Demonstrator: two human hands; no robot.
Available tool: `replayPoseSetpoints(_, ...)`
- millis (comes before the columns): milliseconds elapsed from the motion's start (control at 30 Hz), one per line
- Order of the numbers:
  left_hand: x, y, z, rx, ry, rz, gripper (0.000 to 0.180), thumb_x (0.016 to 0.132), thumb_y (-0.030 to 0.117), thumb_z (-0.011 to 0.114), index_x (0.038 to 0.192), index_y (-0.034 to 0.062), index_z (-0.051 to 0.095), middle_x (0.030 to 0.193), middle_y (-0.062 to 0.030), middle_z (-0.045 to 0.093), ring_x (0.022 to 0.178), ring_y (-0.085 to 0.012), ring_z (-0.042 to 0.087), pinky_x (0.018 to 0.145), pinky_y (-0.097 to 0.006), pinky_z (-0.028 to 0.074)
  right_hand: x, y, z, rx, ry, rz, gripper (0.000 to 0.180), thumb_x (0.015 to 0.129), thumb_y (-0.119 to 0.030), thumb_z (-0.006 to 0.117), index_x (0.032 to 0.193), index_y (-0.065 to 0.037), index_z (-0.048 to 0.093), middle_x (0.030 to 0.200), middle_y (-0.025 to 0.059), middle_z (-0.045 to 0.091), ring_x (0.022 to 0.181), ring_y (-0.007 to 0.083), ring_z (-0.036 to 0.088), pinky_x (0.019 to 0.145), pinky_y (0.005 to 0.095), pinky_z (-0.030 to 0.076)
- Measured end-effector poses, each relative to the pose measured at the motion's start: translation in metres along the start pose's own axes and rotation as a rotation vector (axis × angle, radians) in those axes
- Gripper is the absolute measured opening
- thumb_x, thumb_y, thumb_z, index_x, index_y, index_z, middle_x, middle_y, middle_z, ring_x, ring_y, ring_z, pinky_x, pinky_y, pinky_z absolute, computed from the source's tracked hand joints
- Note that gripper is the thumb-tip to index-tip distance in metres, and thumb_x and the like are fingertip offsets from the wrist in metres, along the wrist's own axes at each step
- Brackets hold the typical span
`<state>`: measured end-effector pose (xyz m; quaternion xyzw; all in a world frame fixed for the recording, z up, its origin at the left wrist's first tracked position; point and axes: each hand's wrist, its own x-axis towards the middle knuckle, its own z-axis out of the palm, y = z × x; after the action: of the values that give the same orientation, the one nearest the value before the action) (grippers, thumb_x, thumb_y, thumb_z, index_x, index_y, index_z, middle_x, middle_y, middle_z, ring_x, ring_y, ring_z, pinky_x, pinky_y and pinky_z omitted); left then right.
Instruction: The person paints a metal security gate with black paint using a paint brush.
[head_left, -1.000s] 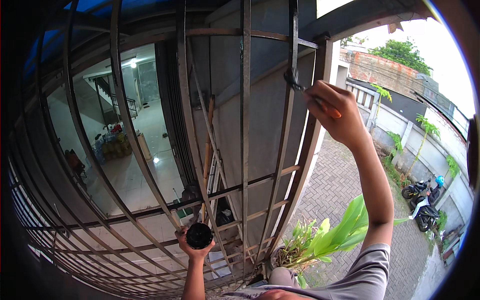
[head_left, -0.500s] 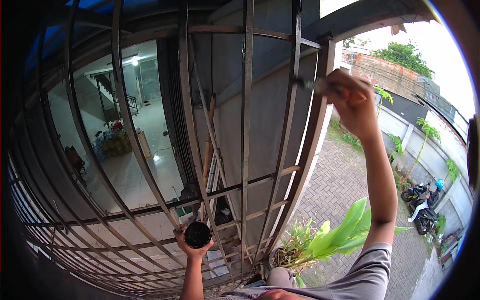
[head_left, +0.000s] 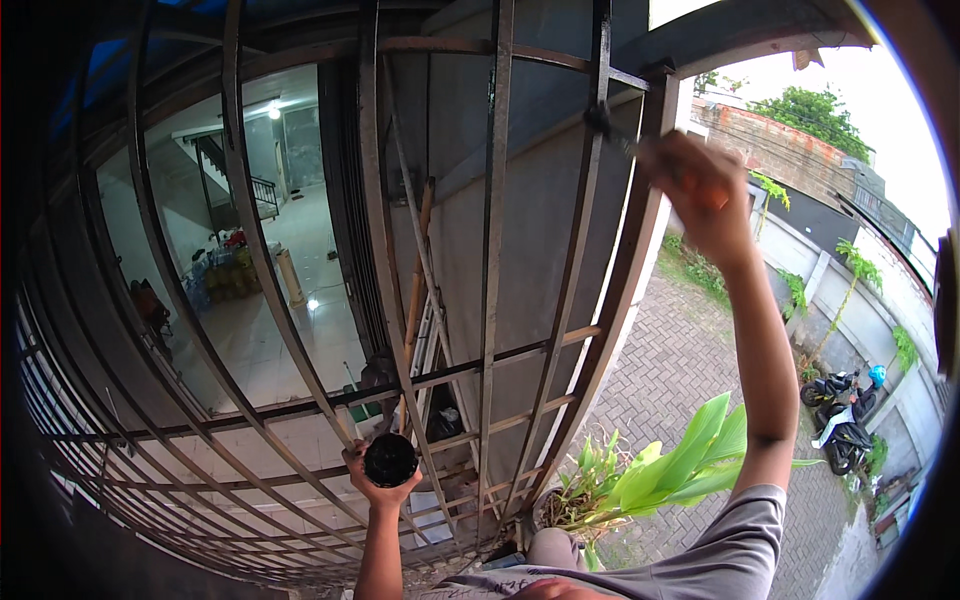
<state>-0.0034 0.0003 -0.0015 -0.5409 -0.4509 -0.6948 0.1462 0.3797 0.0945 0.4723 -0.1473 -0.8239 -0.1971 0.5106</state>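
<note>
Low in the middle, my left hand (head_left: 383, 488) is closed around a small round container of black paint (head_left: 391, 459), its open top facing up, close against the metal bars. My right hand (head_left: 695, 185) is raised at the upper right, blurred, with its fingers closed on the handle of a paintbrush (head_left: 620, 140). The brush's dark bristles touch or nearly touch an upright bar (head_left: 591, 160) of the metal grille (head_left: 490, 250). Some bars look glossy black, while lower crosspieces show bare brownish metal.
Behind the bars lie a lit tiled room (head_left: 305, 270) and a leaning wooden pole (head_left: 416, 290). A leafy potted plant (head_left: 680, 465) stands near my right side. Beyond it is a paved yard (head_left: 650, 350) with parked motorcycles (head_left: 845, 425) along a wall.
My right hand has swung slightly, and the brush's bristles have risen along the upright bar. The paint container in my left hand has shifted a little left and up.
</note>
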Motion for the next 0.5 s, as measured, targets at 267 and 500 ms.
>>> replayPoseSetpoints(267, 0.001, -0.002, -0.001, -0.02, -0.01, 0.028, 0.09, 0.064, 0.04, 0.089, 0.134, 0.0045, 0.043, 0.121, -0.0148, 0.054, 0.117, -0.0298, 0.055, 0.099, -0.043, 0.047, -0.009, -0.008, -0.002, -0.031, 0.1, -0.02, 0.007, 0.085, 0.0, 0.068, 0.09, -0.003, 0.066, 0.069, 0.0056, 0.056, 0.061, 0.011, 0.056, 0.054, 0.026, 0.042)
replayPoseSetpoints(500, -0.005, -0.003, 0.0, -0.06, 0.039, -0.012, 0.089, 0.065, 0.038, 0.089, 0.133, 0.0042, 0.043, 0.122, -0.0152, 0.055, 0.117, -0.0294, 0.054, 0.102, -0.043, 0.045, -0.051, -0.019, 0.031, 0.007, -0.343, -0.066, 0.015, 0.084, -0.003, 0.07, 0.091, -0.004, 0.056, 0.077, 0.0074, 0.056, 0.064, 0.0206, 0.06, 0.06, 0.0352, 0.05)
